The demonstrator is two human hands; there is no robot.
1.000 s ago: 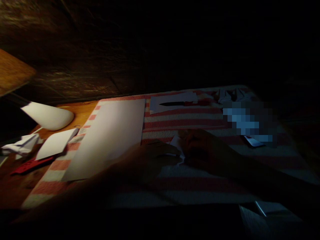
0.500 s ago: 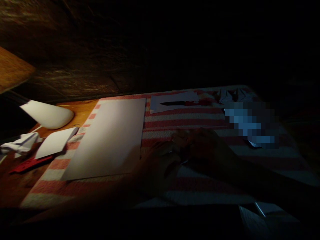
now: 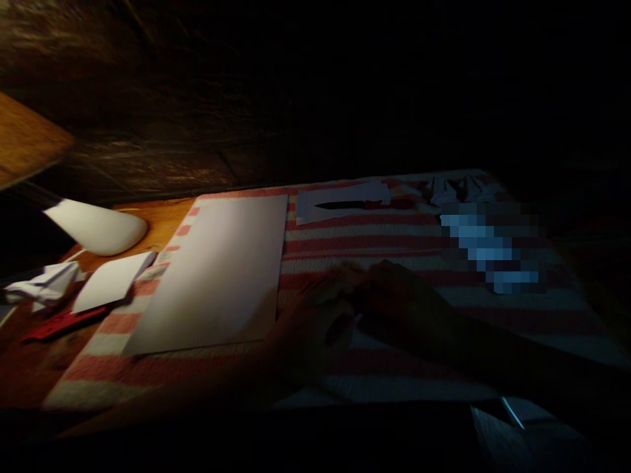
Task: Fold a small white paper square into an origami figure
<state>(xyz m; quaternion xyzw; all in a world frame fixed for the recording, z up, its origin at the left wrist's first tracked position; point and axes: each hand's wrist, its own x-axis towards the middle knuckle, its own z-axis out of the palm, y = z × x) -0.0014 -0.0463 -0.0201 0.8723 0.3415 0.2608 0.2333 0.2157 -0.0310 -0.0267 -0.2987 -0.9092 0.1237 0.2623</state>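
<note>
The scene is very dark. My left hand (image 3: 315, 322) and my right hand (image 3: 394, 299) meet over a red and white striped cloth (image 3: 374, 240), fingers curled together around a small piece of white paper (image 3: 357, 320) of which only a sliver shows. Both hands appear closed on it. A large white sheet (image 3: 217, 269) lies flat on the cloth just left of my left hand.
A dark knife (image 3: 355, 204) rests on a smaller white sheet at the cloth's far side. On the wooden table at left are a white lamp shade (image 3: 96, 228), a folded white paper (image 3: 111, 279), crumpled paper (image 3: 42, 284) and a red object (image 3: 59, 323).
My hands have drawn closer together and now cover most of the small paper, which showed more plainly a second ago. The left hand has shifted slightly right.
</note>
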